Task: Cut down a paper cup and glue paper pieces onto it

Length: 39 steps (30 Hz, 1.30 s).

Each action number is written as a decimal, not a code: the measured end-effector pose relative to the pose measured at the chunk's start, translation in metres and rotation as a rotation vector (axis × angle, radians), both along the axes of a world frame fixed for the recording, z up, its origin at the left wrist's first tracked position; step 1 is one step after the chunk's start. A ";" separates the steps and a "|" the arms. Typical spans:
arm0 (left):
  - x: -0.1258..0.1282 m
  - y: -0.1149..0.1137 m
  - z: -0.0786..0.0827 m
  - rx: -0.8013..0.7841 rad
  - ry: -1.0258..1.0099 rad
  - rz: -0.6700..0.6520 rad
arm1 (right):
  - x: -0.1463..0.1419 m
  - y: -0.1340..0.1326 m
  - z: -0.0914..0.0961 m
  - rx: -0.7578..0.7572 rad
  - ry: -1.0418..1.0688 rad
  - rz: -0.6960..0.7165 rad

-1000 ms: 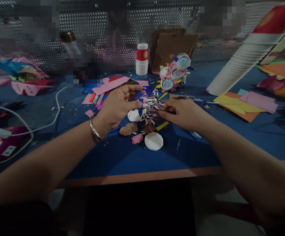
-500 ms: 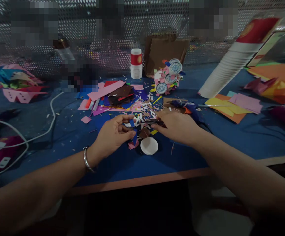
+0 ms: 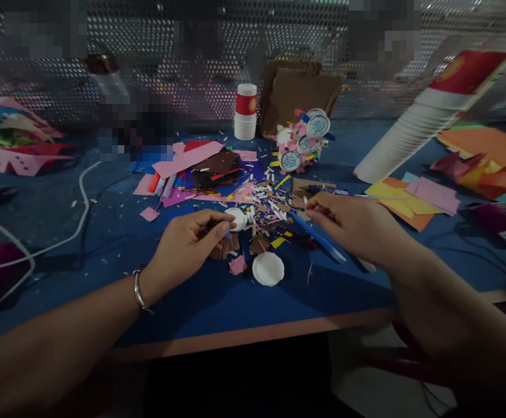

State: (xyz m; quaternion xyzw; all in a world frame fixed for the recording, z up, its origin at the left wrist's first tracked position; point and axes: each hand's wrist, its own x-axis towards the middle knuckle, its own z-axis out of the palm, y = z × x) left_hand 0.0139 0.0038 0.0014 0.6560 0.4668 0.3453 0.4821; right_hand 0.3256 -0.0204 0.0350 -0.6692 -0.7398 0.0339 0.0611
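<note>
My left hand [image 3: 187, 247] hovers over the blue table [image 3: 218, 296] with its fingers curled, pinching a small blue scrap near a brown paper piece [image 3: 224, 247]. My right hand [image 3: 352, 223] is closed on a blue pen [image 3: 318, 237] that slants down toward the right. Between the hands lies a heap of small paper scraps [image 3: 264, 206] in many colours. A white paper disc [image 3: 268, 269] lies flat just in front of the scraps. A second white disc [image 3: 237, 219] sits beside my left fingertips.
Coloured paper sheets [image 3: 200, 165] lie behind the scraps. A red and white cup stack [image 3: 245, 111] stands at the back, beside brown cardboard [image 3: 300, 93] and a craft of round discs [image 3: 305, 139]. A long cup stack [image 3: 422, 116] leans at right. A white cable [image 3: 78, 203] runs at left.
My left hand dropped from raised over the papers to low by the scraps. My right hand picked up a blue pen and pulled back to the right.
</note>
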 end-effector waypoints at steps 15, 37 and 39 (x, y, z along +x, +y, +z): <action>0.001 -0.002 -0.002 -0.173 -0.216 -0.001 | 0.018 0.005 -0.005 0.068 0.077 0.219; 0.002 -0.010 -0.004 -0.131 -0.253 -0.023 | 0.053 -0.035 -0.029 -0.061 -0.306 -0.035; 0.001 -0.009 -0.007 -0.090 -0.206 -0.020 | 0.055 -0.038 -0.030 -0.078 -0.317 -0.039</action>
